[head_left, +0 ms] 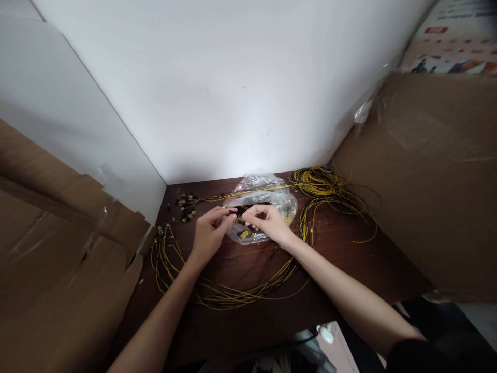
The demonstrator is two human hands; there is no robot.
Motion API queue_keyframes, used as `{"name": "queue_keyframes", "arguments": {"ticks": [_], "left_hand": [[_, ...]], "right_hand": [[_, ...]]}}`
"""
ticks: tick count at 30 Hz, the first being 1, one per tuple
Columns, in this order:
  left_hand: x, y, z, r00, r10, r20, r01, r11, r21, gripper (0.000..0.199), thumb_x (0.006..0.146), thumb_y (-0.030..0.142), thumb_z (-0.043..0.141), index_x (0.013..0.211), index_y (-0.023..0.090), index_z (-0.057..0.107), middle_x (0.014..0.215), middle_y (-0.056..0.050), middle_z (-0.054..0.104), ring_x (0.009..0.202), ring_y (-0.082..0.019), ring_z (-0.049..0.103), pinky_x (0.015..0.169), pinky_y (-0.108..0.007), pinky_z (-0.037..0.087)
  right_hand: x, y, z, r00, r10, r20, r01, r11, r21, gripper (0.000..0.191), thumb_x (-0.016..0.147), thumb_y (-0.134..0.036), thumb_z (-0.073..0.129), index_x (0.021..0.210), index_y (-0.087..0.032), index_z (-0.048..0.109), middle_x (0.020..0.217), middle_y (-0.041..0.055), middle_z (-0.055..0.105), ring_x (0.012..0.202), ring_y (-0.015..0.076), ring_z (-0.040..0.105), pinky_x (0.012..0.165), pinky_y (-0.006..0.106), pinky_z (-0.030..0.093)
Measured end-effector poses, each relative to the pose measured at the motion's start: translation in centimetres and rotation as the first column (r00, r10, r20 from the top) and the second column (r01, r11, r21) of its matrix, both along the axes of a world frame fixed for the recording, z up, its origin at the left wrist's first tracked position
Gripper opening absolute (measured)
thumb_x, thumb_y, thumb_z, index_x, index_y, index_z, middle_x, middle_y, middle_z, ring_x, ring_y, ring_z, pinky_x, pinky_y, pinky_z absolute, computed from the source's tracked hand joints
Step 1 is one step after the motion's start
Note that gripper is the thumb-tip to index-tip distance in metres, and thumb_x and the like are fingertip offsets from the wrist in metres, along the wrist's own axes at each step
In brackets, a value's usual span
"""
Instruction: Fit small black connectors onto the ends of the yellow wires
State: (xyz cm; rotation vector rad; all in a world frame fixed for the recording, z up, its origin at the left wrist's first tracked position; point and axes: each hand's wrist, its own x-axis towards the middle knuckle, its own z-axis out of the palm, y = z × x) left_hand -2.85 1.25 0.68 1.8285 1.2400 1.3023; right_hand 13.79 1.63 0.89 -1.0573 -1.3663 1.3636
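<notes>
My left hand [212, 228] and my right hand [267, 223] are close together over a clear plastic bag [287, 199] on a dark wooden table [287, 321]. Thumb and fingers of my left hand pinch a small dark piece that I cannot make out well. The fingers of my right hand are closed just beside it; what they hold is too small to name. Yellow and black parts [244, 234] lie in the bag below my hands. Yellow and black wires [233, 298] curve across the table in front of the bag.
A coiled wire bundle [318, 181] lies at the back right. Small black and yellow connectors [186, 207] sit at the back left. Cardboard stands on the left [70, 259] and right [435, 181], with a white wall [213, 93] behind.
</notes>
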Motion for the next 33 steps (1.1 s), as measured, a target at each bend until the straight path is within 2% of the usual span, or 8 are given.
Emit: {"name": "queue_keyframes", "arguments": {"ticks": [4, 9, 21, 27, 33], "left_hand": [[0.2, -0.1, 0.0, 1.0, -0.005, 0.025, 0.005, 1.0, -0.023, 0.018, 0.077, 0.026, 0.06, 0.082, 0.014, 0.071, 0.073, -0.001, 0.06, 0.057, -0.009, 0.044, 0.052, -0.021, 0.032], [0.4, -0.2, -0.4, 0.997, -0.068, -0.024, 0.068, 0.998, -0.01, 0.018, 0.079, 0.027, 0.058, 0.083, 0.015, 0.071, 0.072, -0.001, 0.058, 0.056, -0.009, 0.042, 0.051, -0.021, 0.031], [0.3, -0.1, -0.1, 1.0, 0.011, 0.018, -0.01, 1.0, -0.018, 0.017, 0.078, 0.029, 0.059, 0.082, 0.015, 0.068, 0.074, -0.001, 0.061, 0.057, -0.009, 0.044, 0.053, -0.021, 0.033], [0.5, -0.2, -0.4, 1.0, -0.029, -0.001, 0.029, 1.0, -0.012, 0.017, 0.078, 0.028, 0.06, 0.08, 0.014, 0.069, 0.071, -0.001, 0.06, 0.056, -0.009, 0.045, 0.053, -0.021, 0.033], [0.5, -0.3, -0.5, 0.998, -0.045, -0.031, 0.045, 0.999, 0.0, 0.017, 0.078, 0.027, 0.058, 0.08, 0.014, 0.069, 0.073, -0.002, 0.062, 0.056, -0.009, 0.044, 0.052, -0.022, 0.033]], "right_hand": [[-0.1, -0.1, 0.0, 0.999, 0.006, 0.035, -0.007, 0.999, 0.043, 0.026, 0.069, -0.038, 0.066, 0.062, -0.014, 0.06, 0.057, -0.0008, 0.057, 0.05, 0.0079, 0.045, 0.051, 0.023, 0.034], [-0.2, -0.1, -0.3, 0.999, 0.041, 0.017, -0.042, 0.996, 0.082, 0.03, 0.071, -0.041, 0.065, 0.061, -0.014, 0.059, 0.056, -0.0005, 0.057, 0.051, 0.0082, 0.045, 0.052, 0.023, 0.035], [0.1, 0.1, -0.7, 0.987, 0.1, 0.125, -0.114, 0.987, 0.111, 0.027, 0.075, -0.04, 0.061, 0.066, -0.014, 0.063, 0.062, 0.0016, 0.061, 0.055, 0.0106, 0.051, 0.056, 0.024, 0.041], [0.0, 0.0, -0.9, 0.983, 0.113, 0.143, -0.137, 0.976, 0.172, 0.026, 0.078, -0.037, 0.059, 0.065, -0.015, 0.062, 0.063, 0.0018, 0.061, 0.057, 0.0114, 0.051, 0.058, 0.025, 0.041], [-0.1, 0.1, -1.0, 0.985, 0.104, 0.136, -0.127, 0.976, 0.174, 0.027, 0.077, -0.038, 0.061, 0.063, -0.015, 0.062, 0.062, 0.001, 0.061, 0.057, 0.0109, 0.051, 0.057, 0.024, 0.039]]}}
